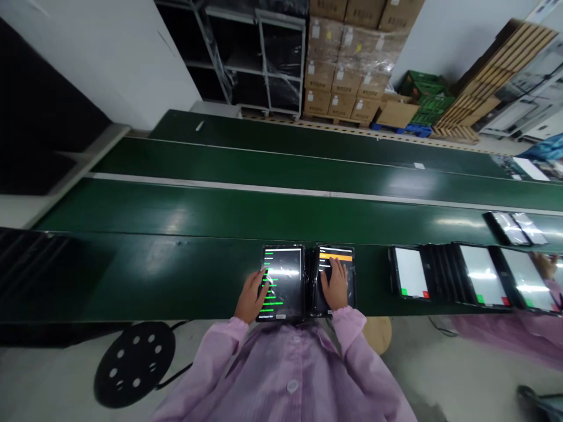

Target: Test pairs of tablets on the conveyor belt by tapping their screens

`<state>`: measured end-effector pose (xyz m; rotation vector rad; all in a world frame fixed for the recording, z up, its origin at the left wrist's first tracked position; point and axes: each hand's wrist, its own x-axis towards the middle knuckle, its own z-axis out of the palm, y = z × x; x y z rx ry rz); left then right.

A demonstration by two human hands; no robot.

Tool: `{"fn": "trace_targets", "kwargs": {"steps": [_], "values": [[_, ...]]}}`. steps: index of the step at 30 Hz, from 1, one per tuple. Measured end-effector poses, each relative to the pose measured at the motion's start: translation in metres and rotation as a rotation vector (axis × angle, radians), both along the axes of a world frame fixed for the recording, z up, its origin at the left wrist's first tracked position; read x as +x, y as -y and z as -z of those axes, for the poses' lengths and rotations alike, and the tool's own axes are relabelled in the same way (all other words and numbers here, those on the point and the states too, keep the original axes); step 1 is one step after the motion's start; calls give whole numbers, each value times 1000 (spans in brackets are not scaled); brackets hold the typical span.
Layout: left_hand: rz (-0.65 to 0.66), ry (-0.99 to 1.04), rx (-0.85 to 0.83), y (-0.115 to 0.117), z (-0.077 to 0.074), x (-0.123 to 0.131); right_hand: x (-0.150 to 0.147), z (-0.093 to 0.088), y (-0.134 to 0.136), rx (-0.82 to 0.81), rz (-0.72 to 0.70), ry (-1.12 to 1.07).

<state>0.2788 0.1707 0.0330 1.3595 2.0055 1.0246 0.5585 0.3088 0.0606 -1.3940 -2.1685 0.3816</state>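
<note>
A flat black rectangular tablet with lines of bright green text on its dark glossy screen (285, 287) lies face up on the long dark-green smooth-topped bench (132, 269), close to the wearer's edge, and serves here as the landmark; the left hand (253, 296) is at its left side, fingers and thumb slightly parted and lapping over the border, though whether they grip beneath it I cannot tell; just to its right lies a second black tablet with an orange bar across its dark screen (324, 297), and over that one the right hand (336, 286) is spread palm down, fingers apart and closed on nothing, the fingertips at the screen near the bar.

Well to the right of the landmark is a row of black tablets with white screens (410, 272), green and red squares at their lower corners; beyond, at the far right, is a co-worker's hand (544, 265), partly blurred.

Both tablets should handle as stiff, fairly light slabs; the glossy faces are probably slippery and easily scratched or cracked, so the sounder hold would be by the opposite long side edges, fingers under the rim, thumbs on the black border, with no squeezing across the screen.
</note>
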Motion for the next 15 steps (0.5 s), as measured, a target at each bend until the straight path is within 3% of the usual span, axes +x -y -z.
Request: {"fn": "trace_targets", "kwargs": {"steps": [8, 15], "values": [[8, -48, -24, -4, -3, 2, 13, 16, 23, 17, 31, -82], [37, -143, -29, -7, -1, 2, 9, 19, 28, 23, -14, -86]]}}
